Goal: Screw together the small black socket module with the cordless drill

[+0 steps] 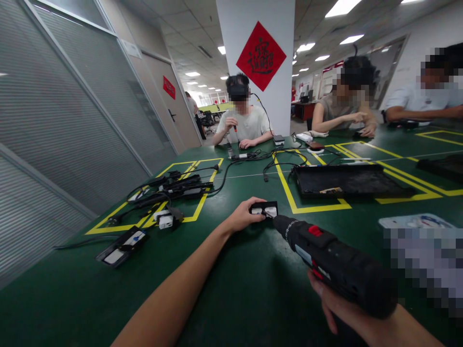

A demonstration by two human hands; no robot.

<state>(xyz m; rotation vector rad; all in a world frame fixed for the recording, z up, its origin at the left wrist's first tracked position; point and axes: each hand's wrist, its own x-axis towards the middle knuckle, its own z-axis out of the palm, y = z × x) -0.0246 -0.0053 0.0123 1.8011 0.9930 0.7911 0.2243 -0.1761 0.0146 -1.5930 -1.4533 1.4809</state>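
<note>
My right hand (347,303) is wrapped round the grip of a black cordless drill (333,255) with red switches. The drill points forward and left, and its thin bit reaches a small black box (274,206) with white parts inside. From the left, my left hand (248,212) holds that box on the green table, fingers round its left end. Whether the bit touches a screw is too small to make out. Part of the drill's handle is hidden below its body.
A black tray (354,180) lies ahead to the right. Tangled black cables and adapters (181,185) are at left, with a white plug adapter (166,220) and a black case with a white insert (121,248). Several people sit across the green table (231,289); one holds a screwdriver-like tool.
</note>
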